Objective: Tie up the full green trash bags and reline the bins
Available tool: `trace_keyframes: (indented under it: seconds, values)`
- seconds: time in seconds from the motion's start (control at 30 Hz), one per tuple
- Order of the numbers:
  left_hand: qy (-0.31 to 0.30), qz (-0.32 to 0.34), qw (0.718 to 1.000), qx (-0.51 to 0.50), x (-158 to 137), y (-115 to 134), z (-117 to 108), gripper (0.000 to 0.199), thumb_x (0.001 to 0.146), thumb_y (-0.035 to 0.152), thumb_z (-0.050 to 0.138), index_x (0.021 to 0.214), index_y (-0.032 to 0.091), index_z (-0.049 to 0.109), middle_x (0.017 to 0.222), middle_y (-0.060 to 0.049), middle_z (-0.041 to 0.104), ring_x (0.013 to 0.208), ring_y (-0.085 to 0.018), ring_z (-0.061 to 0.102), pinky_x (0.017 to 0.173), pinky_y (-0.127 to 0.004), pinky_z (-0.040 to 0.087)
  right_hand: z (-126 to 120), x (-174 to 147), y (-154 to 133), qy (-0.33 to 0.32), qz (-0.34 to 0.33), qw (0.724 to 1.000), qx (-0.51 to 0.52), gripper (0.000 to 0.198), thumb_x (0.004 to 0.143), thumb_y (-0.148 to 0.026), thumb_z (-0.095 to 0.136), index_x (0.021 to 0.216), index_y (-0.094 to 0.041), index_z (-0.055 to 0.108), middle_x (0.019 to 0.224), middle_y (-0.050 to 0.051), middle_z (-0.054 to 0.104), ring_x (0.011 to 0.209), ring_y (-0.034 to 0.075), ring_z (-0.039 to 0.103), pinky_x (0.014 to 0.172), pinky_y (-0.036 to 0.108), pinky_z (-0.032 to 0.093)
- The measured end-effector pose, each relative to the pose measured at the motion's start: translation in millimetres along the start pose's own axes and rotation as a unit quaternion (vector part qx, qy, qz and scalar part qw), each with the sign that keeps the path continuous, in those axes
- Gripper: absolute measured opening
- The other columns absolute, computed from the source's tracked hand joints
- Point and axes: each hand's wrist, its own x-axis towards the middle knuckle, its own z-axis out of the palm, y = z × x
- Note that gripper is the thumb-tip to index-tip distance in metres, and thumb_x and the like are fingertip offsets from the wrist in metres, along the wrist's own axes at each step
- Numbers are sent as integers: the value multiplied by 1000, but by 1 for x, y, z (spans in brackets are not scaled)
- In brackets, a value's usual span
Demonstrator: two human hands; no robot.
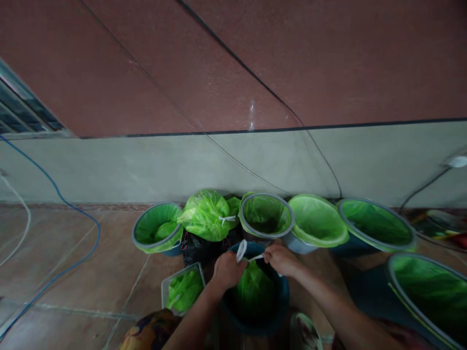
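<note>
Low in the middle of the head view, a green plastic bag (253,291) sits inside a dark blue bin (285,304), its top gathered to a peak. My left hand (228,268) is closed on a white drawstring (257,257) at the bag's neck, and a white loop sticks up above the fingers. To the right, my right hand (281,259) pinches the other side of the drawstring. Between the two hands the strip runs taut. How the bag's neck is closed under my fingers cannot be made out.
Several bins with green liners line the wall, among them a grey-rimmed bin (267,216) and a large bin (430,291) at right. A tied green bag (206,216) rests on a black bag (199,250). A clear tub (165,291) holds green bags. A blue cable (98,233) crosses the tiles.
</note>
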Motion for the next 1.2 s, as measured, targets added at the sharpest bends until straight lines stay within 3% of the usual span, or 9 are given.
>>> trace_keyframes:
  seconds: [0.17,0.3,0.4,0.53,0.7,0.83,0.97,1.1,1.2]
  values:
    - [-7,-95,919,-384,2,7,7,36,72,32,63,48,20,40,45,7,33,47,-7,34,50,-24,27,-1,-3,-10,-10,2,999,-46,30,91,-24,50,75,-16,75,82,12,75,75,19,66,65,28,40]
    - [-22,-114,818,-563,-1,15,10,42,68,45,69,53,19,40,62,1,59,50,-6,41,51,-22,31,0,-4,-14,-14,3,999,-43,32,93,-24,49,76,-16,75,81,12,75,74,19,66,66,28,40]
    - [-37,-134,783,-606,0,15,9,48,64,55,76,57,17,46,70,-3,66,52,-5,45,52,-21,33,0,-5,-14,-18,-2,999,-39,31,92,-24,51,73,-16,75,79,11,74,71,17,64,65,27,40]
    - [-38,-103,801,-588,2,10,7,39,63,48,80,65,14,60,59,3,56,52,-6,47,54,-22,35,-7,-9,-14,-36,-15,998,48,29,90,-24,52,68,-16,70,62,4,66,56,12,54,55,24,35]
    - [-103,14,874,-474,2,10,5,23,63,28,77,80,13,73,63,2,61,57,-8,48,57,-22,34,-13,-15,-22,-78,-95,968,219,35,93,-40,49,74,-16,66,54,-2,55,49,9,46,49,22,32]
    - [-113,81,918,-370,1,12,8,19,73,32,70,71,13,71,63,1,59,61,-10,47,60,-23,35,-9,-14,-26,-59,-143,949,275,43,90,-54,53,73,-16,66,61,1,62,56,10,51,54,22,37]
    - [-71,115,939,-315,-1,13,9,19,82,30,61,72,16,66,65,1,59,63,-11,48,61,-23,37,-6,-10,-25,17,-91,907,412,56,92,-62,42,98,-14,70,87,7,70,65,11,56,56,23,41]
    - [-56,120,943,-306,-1,13,8,15,84,26,56,73,18,62,65,1,57,61,-11,50,58,-23,39,-2,-7,-18,-26,-70,922,379,43,89,-33,49,124,-16,65,90,5,71,62,11,57,53,21,40]
    - [-43,106,936,-332,2,13,8,13,83,23,55,73,18,61,66,1,58,58,-10,50,55,-22,39,7,-5,-15,-64,-118,945,298,47,76,-13,51,119,-19,68,93,3,72,69,12,60,61,23,45]
